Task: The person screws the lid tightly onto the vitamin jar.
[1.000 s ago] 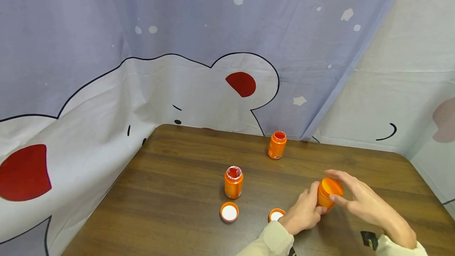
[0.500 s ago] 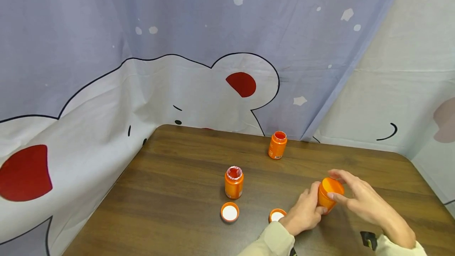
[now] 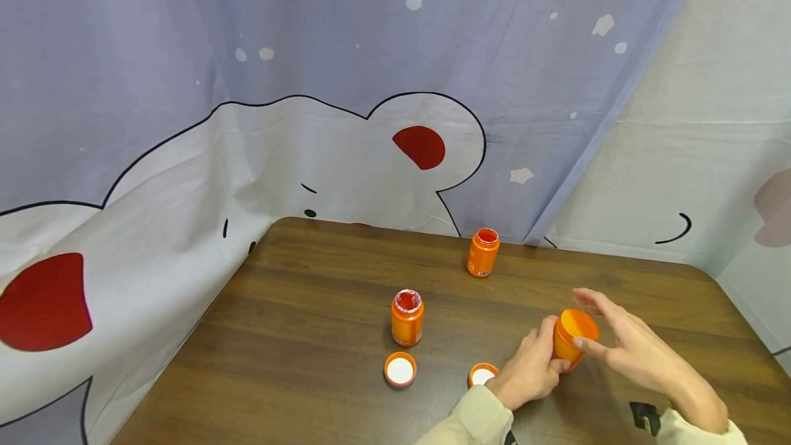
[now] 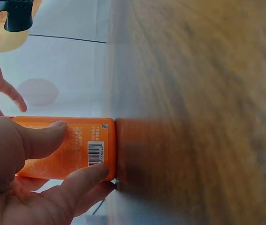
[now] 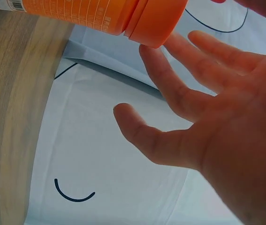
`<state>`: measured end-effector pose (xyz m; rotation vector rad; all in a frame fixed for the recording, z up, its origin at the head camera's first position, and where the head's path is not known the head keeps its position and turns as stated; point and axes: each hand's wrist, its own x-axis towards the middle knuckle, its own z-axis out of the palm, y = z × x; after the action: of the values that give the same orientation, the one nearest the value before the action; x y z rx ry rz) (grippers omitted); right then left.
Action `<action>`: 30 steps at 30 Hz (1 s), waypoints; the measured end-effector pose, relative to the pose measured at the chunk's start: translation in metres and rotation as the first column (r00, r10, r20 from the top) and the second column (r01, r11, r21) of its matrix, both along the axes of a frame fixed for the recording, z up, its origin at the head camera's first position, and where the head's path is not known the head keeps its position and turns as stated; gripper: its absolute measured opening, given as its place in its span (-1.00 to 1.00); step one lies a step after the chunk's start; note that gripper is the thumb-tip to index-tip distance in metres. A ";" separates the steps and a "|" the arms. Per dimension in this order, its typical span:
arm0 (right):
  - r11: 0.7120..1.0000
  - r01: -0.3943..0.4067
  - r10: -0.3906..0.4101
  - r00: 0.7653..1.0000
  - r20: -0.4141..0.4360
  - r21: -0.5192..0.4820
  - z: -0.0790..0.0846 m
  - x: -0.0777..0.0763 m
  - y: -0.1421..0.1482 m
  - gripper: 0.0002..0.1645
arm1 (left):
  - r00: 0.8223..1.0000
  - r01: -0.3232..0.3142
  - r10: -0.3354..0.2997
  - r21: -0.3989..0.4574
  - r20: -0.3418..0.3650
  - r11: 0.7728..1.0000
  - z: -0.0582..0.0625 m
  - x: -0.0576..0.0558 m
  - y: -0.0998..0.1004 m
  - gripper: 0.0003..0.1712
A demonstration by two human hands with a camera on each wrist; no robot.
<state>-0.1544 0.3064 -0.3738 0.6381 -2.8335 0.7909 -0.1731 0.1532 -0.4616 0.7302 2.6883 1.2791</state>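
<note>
My left hand [image 3: 526, 371] grips the body of an orange capped bottle [image 4: 76, 140], which stands on the table at the right in the head view. White print and a barcode show on its side in the left wrist view. Its orange cap [image 3: 579, 323] sits on top. My right hand [image 3: 643, 356] is held beside the cap, fingers spread and gently bent. In the right wrist view, fingertips [image 5: 148, 52] of that hand lie against or very near the cap's edge; contact is hard to tell.
Two uncapped orange bottles stand on the wooden table [image 3: 296, 335]: one nearer [image 3: 406, 325], one near the back edge [image 3: 482, 256]. Two caps lie with white insides up: one [image 3: 400, 369] before the nearer bottle, another [image 3: 482, 374] beside my left wrist. A printed curtain [image 3: 296, 156] hangs behind.
The right hand's fingers have spread and drawn slightly away from the far side of the cap. My left hand and the bottle have stayed nearly still.
</note>
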 end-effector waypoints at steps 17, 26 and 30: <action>0.997 0.060 -0.060 0.998 -0.023 0.040 -0.001 -0.003 0.001 -0.33 | 1.000 -0.004 0.004 -0.005 0.026 1.000 0.000 0.000 0.001 -0.34; 0.998 0.063 -0.063 0.998 0.026 0.003 0.001 -0.003 0.000 -0.28 | 1.000 0.008 -0.008 -0.002 -0.004 1.000 -0.001 -0.001 0.001 -0.34; 1.000 0.023 -0.023 0.999 0.028 -0.004 0.000 -0.002 0.000 -0.25 | 1.000 0.009 -0.009 -0.004 -0.019 1.000 -0.001 -0.001 0.000 -0.34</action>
<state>-0.1560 0.3059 -0.3735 0.5970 -2.8582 0.8087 -0.1740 0.1534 -0.4625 0.7572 2.6983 1.2706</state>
